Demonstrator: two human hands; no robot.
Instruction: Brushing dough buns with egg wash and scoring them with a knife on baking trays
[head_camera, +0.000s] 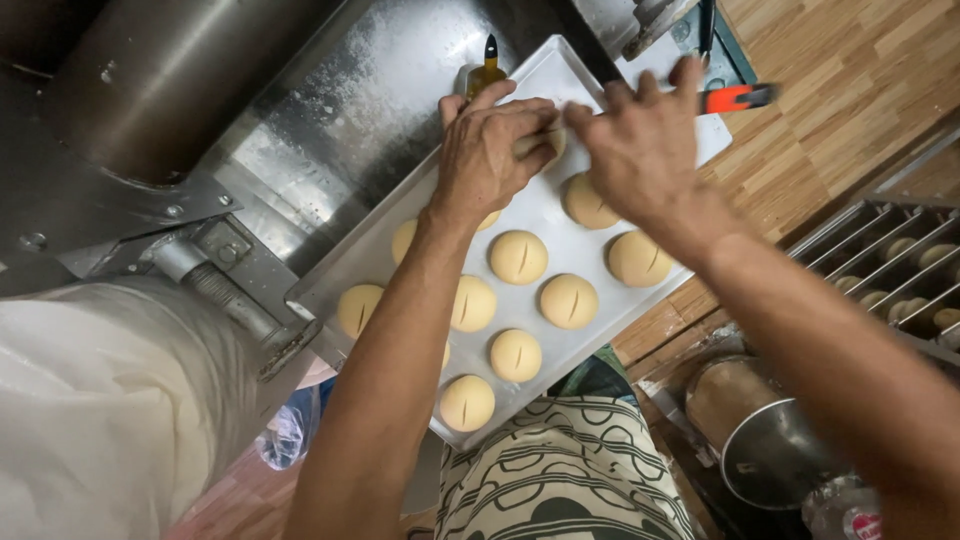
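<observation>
The left hand (490, 150) and right hand (640, 140) meet, fingers curled on a pale dough round (540, 143). Slashed, smooth rounds (518, 257) fill the white tray (545, 80).

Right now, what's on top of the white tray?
On the white tray lie round dough balls, each with a slit on top. The left hand and right hand meet over one more ball at the far end, mostly covering it.

About ten scored dough rounds (518, 257)

Warm dim light, metal glare, stretched blurry edges.
</observation>
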